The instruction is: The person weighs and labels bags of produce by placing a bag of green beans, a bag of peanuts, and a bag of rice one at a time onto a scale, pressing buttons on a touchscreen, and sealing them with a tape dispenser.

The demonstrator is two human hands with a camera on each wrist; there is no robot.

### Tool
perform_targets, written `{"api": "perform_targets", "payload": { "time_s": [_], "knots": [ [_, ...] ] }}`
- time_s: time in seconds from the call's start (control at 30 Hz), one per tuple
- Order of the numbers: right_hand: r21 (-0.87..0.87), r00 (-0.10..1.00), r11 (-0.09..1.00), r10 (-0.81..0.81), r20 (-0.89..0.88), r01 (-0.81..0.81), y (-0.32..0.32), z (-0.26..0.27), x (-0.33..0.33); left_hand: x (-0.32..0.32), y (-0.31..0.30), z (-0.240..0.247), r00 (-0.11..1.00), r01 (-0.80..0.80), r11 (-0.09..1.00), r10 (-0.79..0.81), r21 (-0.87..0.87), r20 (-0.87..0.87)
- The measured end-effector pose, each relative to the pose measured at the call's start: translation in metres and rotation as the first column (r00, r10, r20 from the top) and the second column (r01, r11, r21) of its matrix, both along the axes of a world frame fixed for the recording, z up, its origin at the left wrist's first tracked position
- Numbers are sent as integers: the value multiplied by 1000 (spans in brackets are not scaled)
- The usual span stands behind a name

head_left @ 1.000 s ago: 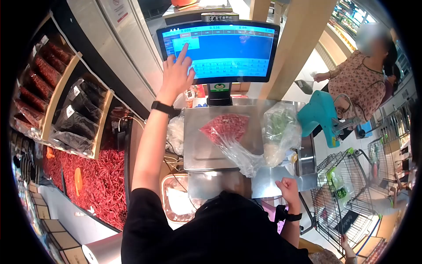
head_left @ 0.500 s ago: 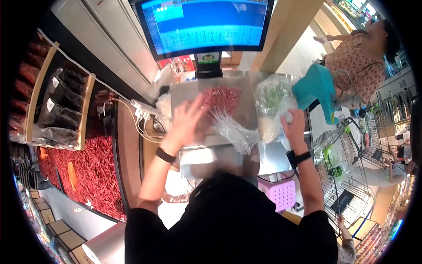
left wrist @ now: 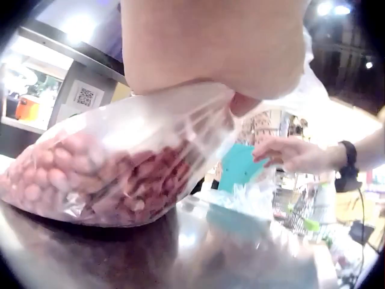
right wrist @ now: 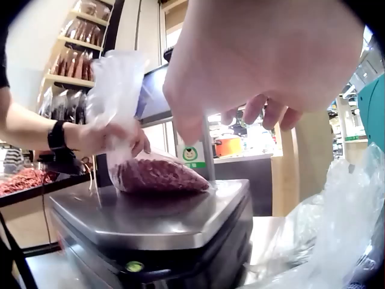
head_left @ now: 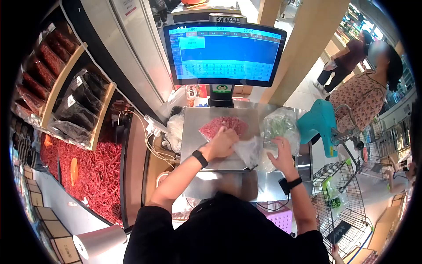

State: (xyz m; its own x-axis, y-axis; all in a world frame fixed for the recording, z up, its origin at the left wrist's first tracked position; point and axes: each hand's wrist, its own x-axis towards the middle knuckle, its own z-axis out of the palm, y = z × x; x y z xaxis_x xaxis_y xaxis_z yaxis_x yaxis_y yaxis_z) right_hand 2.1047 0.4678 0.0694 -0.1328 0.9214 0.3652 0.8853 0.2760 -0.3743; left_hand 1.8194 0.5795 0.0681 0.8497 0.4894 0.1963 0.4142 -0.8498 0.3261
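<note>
A clear plastic bag of red-skinned peanuts point(head_left: 215, 126) lies on the steel platter point(head_left: 193, 121) of a scale. My left hand point(head_left: 224, 143) grips the gathered neck of this bag. In the right wrist view the loose top of the bag point(right wrist: 117, 78) stands up above that hand. The left wrist view shows the full lower part of the bag point(left wrist: 114, 171) close over the steel. To the right, my right hand point(head_left: 283, 156) is held with fingers loosely bent and nothing in them. It is close to a clear bag of green vegetables point(head_left: 279, 125).
Behind the scale stands a lit touch screen point(head_left: 226, 50). A teal device point(head_left: 314, 125) is at the right, with a wire shopping cart point(head_left: 340, 198) and a person point(head_left: 360, 97) beyond. Dried red chillies point(head_left: 92, 176) fill a bin at the left. A purple basket point(head_left: 279, 218) sits below.
My left hand has come down from the screen and taken hold of the peanut bag's neck. My right hand has risen from the counter's front edge towards the vegetable bag.
</note>
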Motion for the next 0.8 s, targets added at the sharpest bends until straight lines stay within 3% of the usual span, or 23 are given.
{"api": "perform_targets", "payload": {
  "time_s": [0.03, 0.07, 0.1, 0.13, 0.2, 0.23, 0.27, 0.3, 0.33, 0.37, 0.4, 0.43, 0.47, 0.5, 0.53, 0.57, 0.67, 0.7, 0.77, 0.8],
  "knots": [
    [0, 1000, 1000, -1, -7, 1, -6, 5, -8, 0, -1, 9, 1000, 1, 1000, -1, 0, -7],
    [9, 995, 999, 31, -94, -31, -11, 11, -22, 0, -3, 19, 967, -67, 997, 59, 23, 248],
    [17, 981, 998, 64, -182, -62, -16, 18, -38, 0, -4, 24, 867, -139, 990, 110, 24, 487],
    [42, 968, 994, 107, -229, -100, -17, 26, -54, 2, -5, 22, 863, -124, 992, 123, -31, 490],
    [44, 936, 990, 143, -323, -136, -21, 49, -90, 7, -12, 1, 838, -24, 953, 185, -304, 514],
    [28, 916, 989, 147, -372, -147, -23, 57, -110, 5, -27, 23, 875, 27, 927, 158, -373, 457],
    [-45, 920, 981, 158, -359, -186, -34, 55, -128, 5, -34, 5, 886, -30, 999, 18, 19, 464],
    [-104, 922, 969, 178, -343, -226, -41, 52, -142, 4, -58, 62, 882, 249, 947, -309, 203, 357],
    [-130, 928, 976, 120, -354, -176, -41, 49, -158, 9, -95, 82, 913, -80, 987, 129, -141, 387],
    [1, 456, 976, 103, -884, -219, -36, 47, -175, 6, -110, 102, 948, -78, 993, 101, -86, 302],
    [151, -250, 978, 112, -962, -145, -39, 46, -182, 7, -125, 119, 963, -74, 995, 89, -68, 254],
    [141, -257, 982, 106, -961, -122, -51, 49, -172, 9, -136, 127, 974, -79, 996, 86, -39, 210],
    [174, 260, 984, 180, -949, -48, -67, 55, -157, 14, -150, 121, 976, -67, 997, 75, -47, 204],
    [229, 710, 973, 167, -684, -9, -81, 57, -151, 21, -166, 111, 940, -58, 960, 145, -274, 308],
    [-71, -135, 997, -74, -988, -31, -103, 47, -162, 25, -175, 101, 891, -25, 875, 240, -484, 387],
    [-82, -142, 996, -86, -986, -33, -114, 45, -160, 23, -168, 97, 963, 167, 962, -112, -217, 243],
    [-108, 128, 993, -113, -985, 46, -155, 39, -116, 28, -186, 110, 889, 172, 895, 39, -411, 457],
    [-109, 218, 991, -123, -968, 74, -165, 39, -107, 23, -183, 108, 870, 83, 886, 158, -456, 467],
    [-188, 301, 977, -209, -931, 97, -173, 69, -96, 36, -181, 56, 589, 271, 499, 591, -823, 552],
    [-196, 367, 979, -201, -908, 49, -178, 77, -85, 44, -175, 9, 707, 401, 61, 614, -914, 352]
  ]
}}
